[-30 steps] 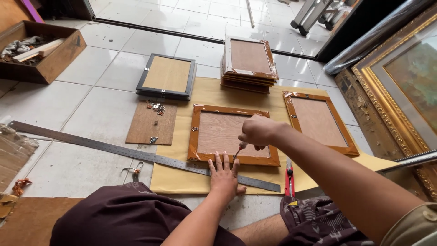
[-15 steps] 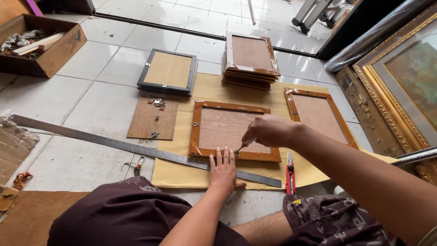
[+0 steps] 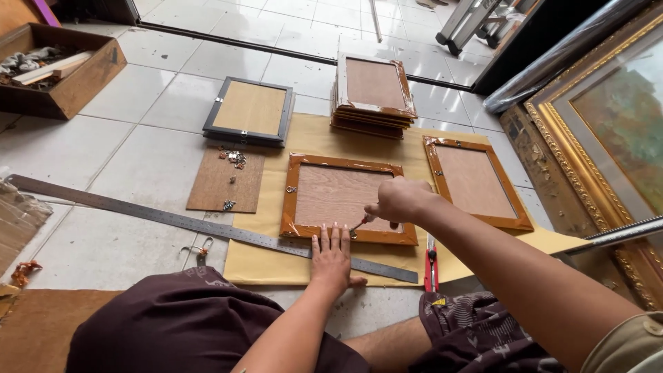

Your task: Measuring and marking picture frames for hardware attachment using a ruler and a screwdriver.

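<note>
A frame (image 3: 342,198) with a taped brown border is laid back-up on a sheet of tan paper (image 3: 269,266) spread over the tiled floor. The left hand (image 3: 333,254) is pressed flat, fingers spread and holding nothing, across a long steel ruler (image 3: 173,220) and the frame's near edge. The right hand (image 3: 399,200) is closed around a small screwdriver (image 3: 358,226), whose tip is set against the frame's near rail, just beside the left fingertips. A small metal hanger is seen on the frame's left rail.

To the right, on the same paper, a second frame (image 3: 476,181) of the same kind is laid back-up. Beyond the first frame a stack of frames (image 3: 373,93) is placed, and to its left a dark frame (image 3: 250,110) is rested on the tiles. In front of the dark frame a brown board (image 3: 224,186) is laid, with small metal fittings (image 3: 235,157) scattered on its far end. A red cutter (image 3: 431,266) is placed on the paper's near edge, near the right forearm. A wooden box (image 3: 76,83) of odds and ends is seen at the far left, and a large gilt frame (image 3: 552,131) is propped at the right.
</note>
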